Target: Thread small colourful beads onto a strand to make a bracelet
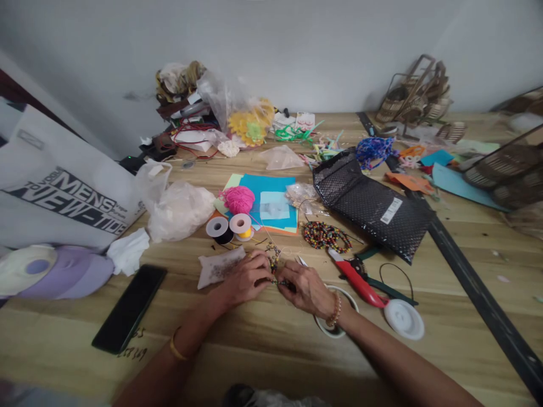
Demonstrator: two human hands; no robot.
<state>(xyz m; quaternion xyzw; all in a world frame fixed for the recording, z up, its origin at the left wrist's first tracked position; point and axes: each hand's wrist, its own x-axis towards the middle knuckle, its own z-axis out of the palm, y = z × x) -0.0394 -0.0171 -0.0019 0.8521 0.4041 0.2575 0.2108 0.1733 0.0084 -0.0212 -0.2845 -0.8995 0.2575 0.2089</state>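
Note:
My left hand [251,275] is closed in a pinch on a short string of small dark and coloured beads [274,261]. Close beside it, my right hand [304,282] has its fingers pressed together at the same string. A pale pointed metal tip [301,260] shows just beyond the right knuckles; the rest of it is hidden. Under my right wrist stands a round white-rimmed container [353,299], partly covered. A small clear bag of beads [217,268] lies against my left hand. Past my right hand rests a coil of multicoloured beads [326,236].
Black [219,228] and yellow-thread spools [240,224] and pink yarn [238,199] stand ahead. On the right lie a red-handled cutter [358,281], a white lid [404,319] and a black bubble mailer [373,206]. A phone [129,308] and purple cap [70,272] are left.

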